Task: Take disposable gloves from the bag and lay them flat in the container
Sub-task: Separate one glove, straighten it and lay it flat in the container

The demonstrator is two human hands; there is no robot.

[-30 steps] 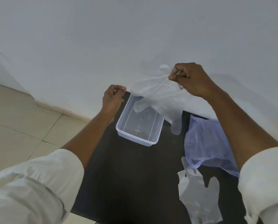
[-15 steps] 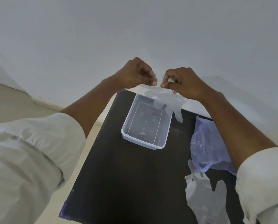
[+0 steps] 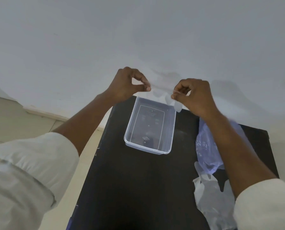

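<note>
A clear disposable glove [image 3: 161,94] is stretched between my two hands above the far end of the clear plastic container [image 3: 171,130]. My left hand [image 3: 128,85] pinches its left edge and my right hand [image 3: 194,97] pinches its right edge; glove fingers hang down over the container's far right corner. The container stands on a black table [image 3: 138,188] and looks empty. A bluish plastic bag [image 3: 206,146] lies to the right of the container, partly under my right forearm. Another clear glove [image 3: 209,196] lies on the table near the bag.
A white wall [image 3: 138,39] rises directly behind the table. Beige floor tiles [image 3: 14,117] show to the left, below the table's left edge. My white sleeves fill the lower corners.
My left hand rose from beside the container and took the glove's left edge. Both hands then drew apart, spreading the glove above the container's far end.
</note>
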